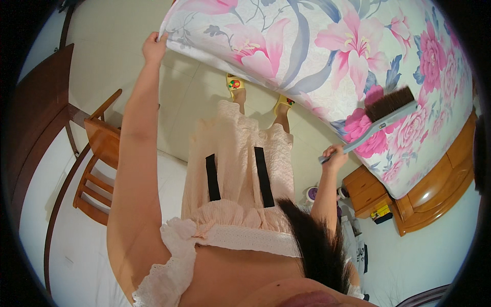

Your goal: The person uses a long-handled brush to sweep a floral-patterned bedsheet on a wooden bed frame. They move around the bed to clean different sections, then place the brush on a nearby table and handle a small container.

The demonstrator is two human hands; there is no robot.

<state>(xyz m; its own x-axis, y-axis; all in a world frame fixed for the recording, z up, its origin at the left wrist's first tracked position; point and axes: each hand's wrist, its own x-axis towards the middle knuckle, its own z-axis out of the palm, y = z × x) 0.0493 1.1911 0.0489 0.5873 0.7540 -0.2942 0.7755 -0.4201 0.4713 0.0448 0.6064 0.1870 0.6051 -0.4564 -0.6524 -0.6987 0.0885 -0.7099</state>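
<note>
A bed covered with a white sheet [312, 56] printed with pink lilies, peonies and grey-blue leaves fills the upper right. At the sheet's far left corner, my left hand [155, 47] is closed on its edge, arm stretched out. My right hand [335, 156] grips the grey handle of a bed brush [383, 120], lower right of the bed's near side. The brush's dark brown bristles point up and away, over the flowered sheet. Whether the bristles touch the fabric I cannot tell.
An orange-brown wooden headboard [440, 179] and a nightstand [365, 192] stand at the right. A wooden chair [97, 174] is at the left, near a dark wood door [41, 117]. Pale floor tiles [179, 102] lie under my feet in yellow slippers [234, 82]. Several containers sit beside the nightstand.
</note>
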